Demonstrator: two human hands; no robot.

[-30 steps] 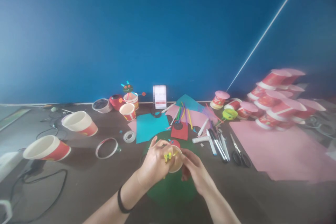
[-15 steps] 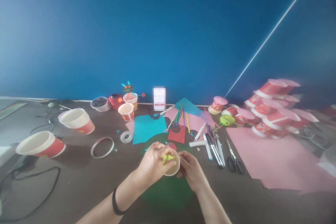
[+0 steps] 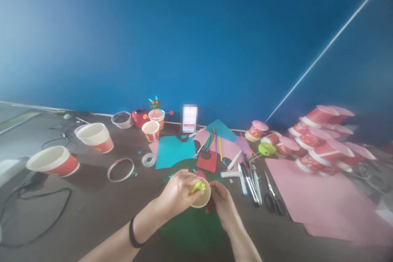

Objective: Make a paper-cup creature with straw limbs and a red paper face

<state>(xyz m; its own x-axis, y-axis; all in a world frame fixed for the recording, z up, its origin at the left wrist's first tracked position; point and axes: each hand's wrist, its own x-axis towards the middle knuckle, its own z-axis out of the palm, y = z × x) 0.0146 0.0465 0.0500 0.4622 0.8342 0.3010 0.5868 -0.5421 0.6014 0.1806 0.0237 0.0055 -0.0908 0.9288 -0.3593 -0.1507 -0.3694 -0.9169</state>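
Note:
My left hand [image 3: 181, 190], with a black band on the wrist, is closed at the left side of a small paper cup [image 3: 203, 199], whose open mouth faces me. A small yellow-green piece [image 3: 197, 188] shows at its fingers, over the cup's mouth. My right hand [image 3: 221, 201] has its bent fingers at the cup's right rim; its fingertips are partly hidden. Just behind the cup is a red round piece [image 3: 200, 174]. Green paper [image 3: 193, 233] lies under both hands.
Scissors [image 3: 274, 198], pens [image 3: 252, 184] and pink sheets [image 3: 319, 200] lie to the right, with stacked red cups [image 3: 325, 131] behind. Cyan paper [image 3: 175, 151], a tape roll [image 3: 148, 160], large paper cups [image 3: 53, 161] and a black cable [image 3: 39, 188] are on the left.
The view has tilted slightly, shifting the scene. Both hands stay at the cup, and the yellow-green piece has shifted slightly over its mouth.

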